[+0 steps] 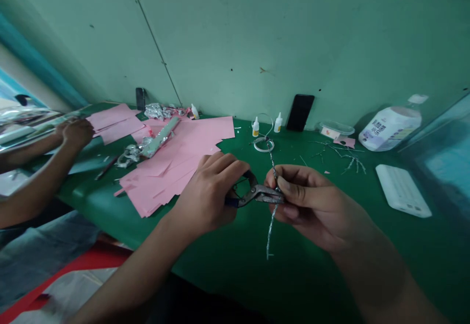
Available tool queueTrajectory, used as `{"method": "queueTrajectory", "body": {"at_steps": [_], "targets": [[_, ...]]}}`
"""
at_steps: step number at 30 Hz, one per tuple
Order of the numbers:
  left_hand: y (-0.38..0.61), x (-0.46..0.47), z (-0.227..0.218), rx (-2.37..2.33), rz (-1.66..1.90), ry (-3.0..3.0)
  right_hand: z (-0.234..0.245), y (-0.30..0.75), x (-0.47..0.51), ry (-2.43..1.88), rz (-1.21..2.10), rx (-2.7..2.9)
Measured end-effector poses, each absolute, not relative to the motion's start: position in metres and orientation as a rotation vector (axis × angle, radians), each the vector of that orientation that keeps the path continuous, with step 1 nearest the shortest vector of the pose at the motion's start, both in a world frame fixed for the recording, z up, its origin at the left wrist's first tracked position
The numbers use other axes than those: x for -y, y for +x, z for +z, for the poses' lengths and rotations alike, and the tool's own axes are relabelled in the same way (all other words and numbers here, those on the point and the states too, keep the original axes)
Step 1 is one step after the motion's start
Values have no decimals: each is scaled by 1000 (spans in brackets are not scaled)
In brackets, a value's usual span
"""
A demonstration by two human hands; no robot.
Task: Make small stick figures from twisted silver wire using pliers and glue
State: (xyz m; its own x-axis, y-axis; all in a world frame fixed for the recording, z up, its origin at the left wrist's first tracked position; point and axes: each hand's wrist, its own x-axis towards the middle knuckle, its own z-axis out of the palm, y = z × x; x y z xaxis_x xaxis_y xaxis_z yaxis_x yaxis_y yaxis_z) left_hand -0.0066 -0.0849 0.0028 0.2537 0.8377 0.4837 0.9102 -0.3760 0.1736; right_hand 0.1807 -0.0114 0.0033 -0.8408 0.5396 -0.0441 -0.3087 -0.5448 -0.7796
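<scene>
Left fingers [235, 170] wrap the pliers [262, 194], right fingers [295, 190] pinch the twisted wire [270, 226], running above and below the pliers! Looks light, stiffish yet bendable, best pinched right beside the pliers.

My left hand [215, 189] grips a pair of metal pliers with dark handles [262, 193], their jaws at a twisted silver wire [270, 231] that I pinch between the fingers of my right hand [317, 199]. The wire's near end hangs below my grip, over the green worktop [231, 258]. Just beyond my hands lies a white ring [263, 144], with two small white bottles with yellow labels [255, 127] behind it. To their right, a black phone [300, 112] leans on the wall. Farther right are a large labelled plastic bottle [391, 128] and, nearer, a white rounded block [403, 190]. Pink paper sheets [172, 162] spread left, toward a co-worker's hands [79, 130].
</scene>
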Motion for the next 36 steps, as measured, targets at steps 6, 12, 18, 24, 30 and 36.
{"method": "queueTrajectory", "body": {"at_steps": [6, 12, 18, 24, 30, 36], "targets": [[-7, 82, 0, 1650, -794, -2362, 3, 180, 13, -361, 2424, 1069], [-6, 83, -2, 1639, -858, -2326, 2, 179, 16, -345, 2433, 1048], [-4, 88, -1, 1863, -967, -2284, 2, 177, 15, -358, 2256, 1041], [1, 91, -16, 1946, -957, -2208, 3, 176, 15, -361, 2341, 911], [4, 89, -19, 1908, -972, -2183, 5, 177, 15, -385, 2512, 754], [2, 89, -20, 1884, -952, -2152, 5, 176, 14, -379, 2572, 667]]}}
